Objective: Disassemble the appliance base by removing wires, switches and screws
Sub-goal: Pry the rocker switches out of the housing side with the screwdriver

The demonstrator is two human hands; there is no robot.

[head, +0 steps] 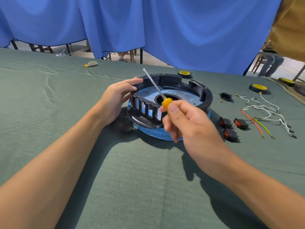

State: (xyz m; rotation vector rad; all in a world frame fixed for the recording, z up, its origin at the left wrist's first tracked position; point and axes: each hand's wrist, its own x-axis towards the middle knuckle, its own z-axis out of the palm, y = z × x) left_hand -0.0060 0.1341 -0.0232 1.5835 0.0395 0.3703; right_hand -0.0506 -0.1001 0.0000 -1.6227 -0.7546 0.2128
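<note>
The round black appliance base [204, 98] lies open side up on the green cloth, with a grey metal plate inside and a blue band around its bottom. My left hand [115, 100] rests against its left rim, fingers fairly straight. My right hand [183, 119] grips a yellow-handled screwdriver [166, 103], raised over the base with its metal shaft pointing up and away to the left. Three red rocker switches [231, 128] lie to the right of the base. Loose white, red and yellow-green wires [264, 116] lie further right.
A black power socket [225, 96] and a small brass screw [221, 101] lie right of the base. Three yellow-and-black tape rolls [258, 88] sit near the table's far edge. A grey and yellow scrap [91, 63] lies far left. Blue curtains hang behind the table.
</note>
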